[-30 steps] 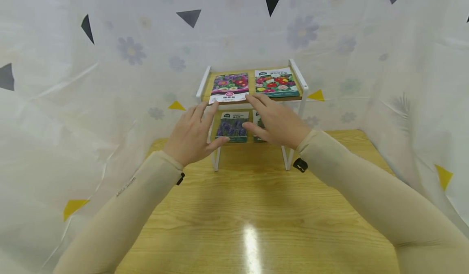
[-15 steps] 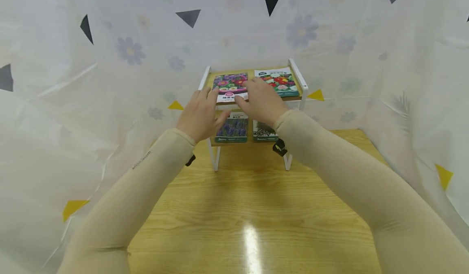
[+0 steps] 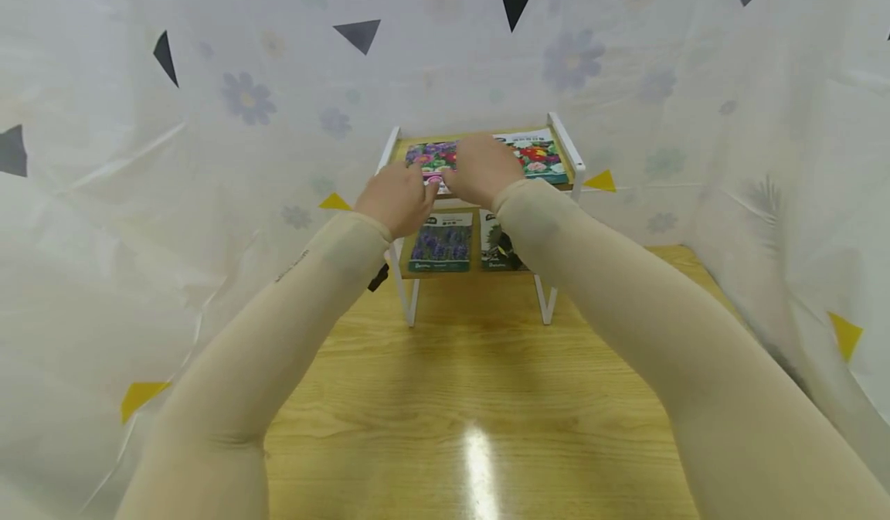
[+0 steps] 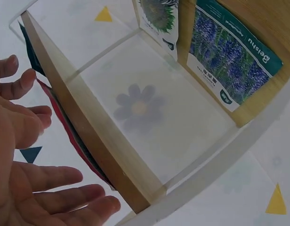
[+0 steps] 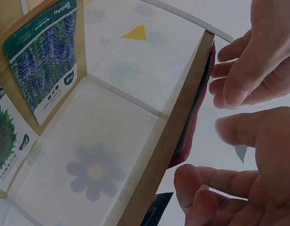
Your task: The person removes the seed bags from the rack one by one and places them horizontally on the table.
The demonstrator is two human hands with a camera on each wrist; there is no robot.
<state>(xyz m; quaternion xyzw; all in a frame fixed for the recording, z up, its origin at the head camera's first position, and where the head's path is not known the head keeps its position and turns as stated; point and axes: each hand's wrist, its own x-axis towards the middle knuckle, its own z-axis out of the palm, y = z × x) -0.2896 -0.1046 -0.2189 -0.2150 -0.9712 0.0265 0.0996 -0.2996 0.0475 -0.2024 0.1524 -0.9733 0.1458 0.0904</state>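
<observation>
Both hands are over a purple-and-red flower seed packet [image 3: 433,154] on the upper shelf of a small white-framed rack. My left hand [image 3: 395,198] is at the packet's left front, its fingers extended in the left wrist view. My right hand [image 3: 484,171] covers the packet's right part, fingers loosely bent toward it. In the right wrist view the packet's red edge [image 5: 197,110] lies along the board, fingertips close to it. A second packet with red and white flowers [image 3: 545,157] lies to the right, partly hidden by the right hand.
On the lower shelf are a packet with purple flower spikes [image 3: 441,246] and a sunflower packet [image 4: 159,19], partly behind the right sleeve in the head view. The rack's white side rail [image 3: 566,145] rises at the right. It stands on a wooden table [image 3: 480,381] before a patterned sheet.
Both hands have moved forward and inward, from the packet's front edge to over its face. The packet seems to sit slightly farther back on the shelf than one second ago.
</observation>
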